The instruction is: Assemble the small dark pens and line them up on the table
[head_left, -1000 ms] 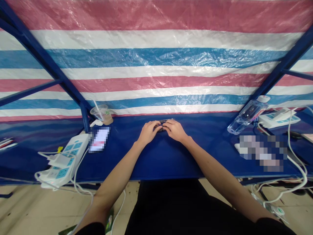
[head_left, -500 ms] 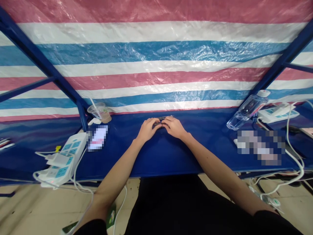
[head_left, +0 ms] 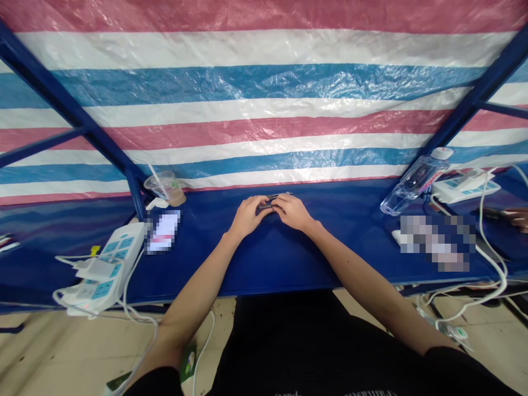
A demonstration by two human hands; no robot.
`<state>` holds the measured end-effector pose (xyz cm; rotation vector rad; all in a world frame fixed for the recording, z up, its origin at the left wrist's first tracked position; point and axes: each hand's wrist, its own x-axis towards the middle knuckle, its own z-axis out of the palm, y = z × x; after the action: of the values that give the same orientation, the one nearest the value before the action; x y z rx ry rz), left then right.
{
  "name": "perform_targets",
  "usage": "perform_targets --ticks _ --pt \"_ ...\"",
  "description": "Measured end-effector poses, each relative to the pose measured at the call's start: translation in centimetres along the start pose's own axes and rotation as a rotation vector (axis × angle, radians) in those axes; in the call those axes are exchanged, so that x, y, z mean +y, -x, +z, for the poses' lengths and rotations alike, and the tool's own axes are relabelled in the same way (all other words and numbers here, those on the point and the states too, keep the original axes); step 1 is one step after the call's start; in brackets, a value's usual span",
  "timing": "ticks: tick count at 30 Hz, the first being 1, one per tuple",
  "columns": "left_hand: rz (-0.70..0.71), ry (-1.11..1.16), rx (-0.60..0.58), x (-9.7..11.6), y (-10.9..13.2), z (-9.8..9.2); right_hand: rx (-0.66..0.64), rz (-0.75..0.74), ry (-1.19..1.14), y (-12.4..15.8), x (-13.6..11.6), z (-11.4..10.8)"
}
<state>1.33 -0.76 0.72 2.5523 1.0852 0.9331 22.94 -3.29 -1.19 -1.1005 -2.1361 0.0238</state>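
Note:
My left hand (head_left: 246, 214) and my right hand (head_left: 293, 211) rest close together at the far side of the blue table (head_left: 280, 258). Both have their fingers curled, thumbs toward each other. Between the fingertips and thumbs they grip a slim dark pen-like stick (head_left: 265, 207), lying roughly level; its ends are hidden by the fingers. Just behind it, a second thin pen-like thing (head_left: 274, 196) shows along the fingertips, with a paler end by my right hand. Whether the fingers hold this second one or only touch it, I cannot tell.
To the left are a plastic cup (head_left: 175, 193) with a straw, a blurred phone (head_left: 164, 231) and a power strip (head_left: 108, 269) with cables. A water bottle (head_left: 412, 184), another power strip (head_left: 466, 187) and another person's hand (head_left: 518, 218) are on the right. Striped sheeting (head_left: 264, 126) hangs behind.
The dark stick between my hands looks more level. My hands stay in almost the same place. Another person's hand has come in at the right edge, and the view has shifted slightly.

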Motion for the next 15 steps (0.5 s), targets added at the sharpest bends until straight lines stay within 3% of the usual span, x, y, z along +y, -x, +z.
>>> perform_targets --ticks 8,15 --pt "0.007 -0.055 -0.018 -0.02 -0.20 -0.17 -0.020 0.001 -0.001 -0.01 -0.06 0.01" --pt "0.041 -0.030 -0.010 -0.13 0.02 0.09 0.047 -0.002 -0.021 0.06 0.43 0.42"
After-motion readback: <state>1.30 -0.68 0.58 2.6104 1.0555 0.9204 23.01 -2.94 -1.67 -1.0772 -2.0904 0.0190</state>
